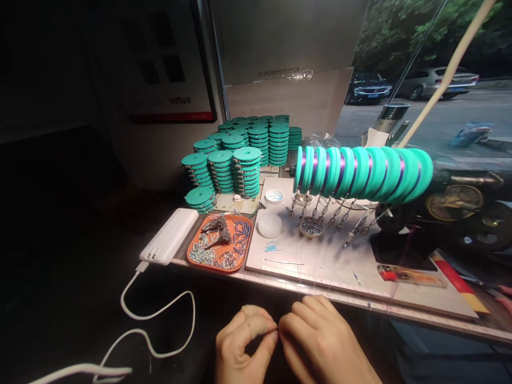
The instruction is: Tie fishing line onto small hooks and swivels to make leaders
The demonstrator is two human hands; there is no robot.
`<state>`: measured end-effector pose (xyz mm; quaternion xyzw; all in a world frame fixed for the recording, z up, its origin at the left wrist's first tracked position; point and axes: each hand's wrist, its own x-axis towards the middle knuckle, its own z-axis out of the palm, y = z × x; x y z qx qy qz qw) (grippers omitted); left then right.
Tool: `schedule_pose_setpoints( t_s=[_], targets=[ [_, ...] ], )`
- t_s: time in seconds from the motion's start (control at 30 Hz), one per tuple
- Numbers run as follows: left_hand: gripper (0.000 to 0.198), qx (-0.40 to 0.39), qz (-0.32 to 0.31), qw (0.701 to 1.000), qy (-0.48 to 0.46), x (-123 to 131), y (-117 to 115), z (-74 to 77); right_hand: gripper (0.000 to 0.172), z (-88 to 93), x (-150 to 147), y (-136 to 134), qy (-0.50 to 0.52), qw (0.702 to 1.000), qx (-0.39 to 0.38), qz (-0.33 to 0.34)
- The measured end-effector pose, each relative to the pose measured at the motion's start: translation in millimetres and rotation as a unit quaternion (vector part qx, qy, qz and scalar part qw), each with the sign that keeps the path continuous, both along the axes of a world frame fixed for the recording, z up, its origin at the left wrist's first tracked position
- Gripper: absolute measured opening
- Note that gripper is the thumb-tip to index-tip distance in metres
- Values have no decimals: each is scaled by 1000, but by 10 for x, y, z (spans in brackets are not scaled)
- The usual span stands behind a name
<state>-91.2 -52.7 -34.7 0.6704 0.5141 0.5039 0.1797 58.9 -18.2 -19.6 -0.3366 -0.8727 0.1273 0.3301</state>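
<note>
My left hand (240, 346) and my right hand (320, 341) meet below the table's front edge, fingertips pinched together on something too small to name. A fingertip of the left hand wears a worn cover. A thin line seems to run up from the pinch toward the white board (320, 266). Above it a row of teal spools (360, 170) wound with purple line sits on a horizontal rod, with small springs and swivels (340, 216) hanging beneath.
Stacks of teal spools (240, 154) stand at the back. An orange tray (220, 242) holds small metal and blue parts. A white power bank (168, 236) with a cable (160, 314) lies left. A bead dish (311, 226), white round lid (269, 224), lighter (400, 275) and dark machine (460, 213) are right.
</note>
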Motion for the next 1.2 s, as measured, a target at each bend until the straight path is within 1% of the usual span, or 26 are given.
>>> schedule_pose_setpoints(
  t_s=[0.4,0.63,0.8,0.93,1.07,1.2],
  targets=[
    [19,15,-6,1000,12,0,-7,2,17,-29,-19,2,15,1000,3,-4],
    [20,35,5,999,23,30,17,46,17,-52,-22,3,17,1000,2,-3],
    [20,28,5,999,43,31,11,44,17,-61,-20,7,17,1000,7,2],
    [20,23,3,998,59,12,-1,27,17,-74,-10,9,13,1000,-6,6],
    [20,21,3,998,60,9,-12,15,16,-64,-4,11,8,1000,-22,15],
    [20,11,1,998,59,34,-20,10,17,-54,-7,9,7,1000,-22,10]
  ],
)
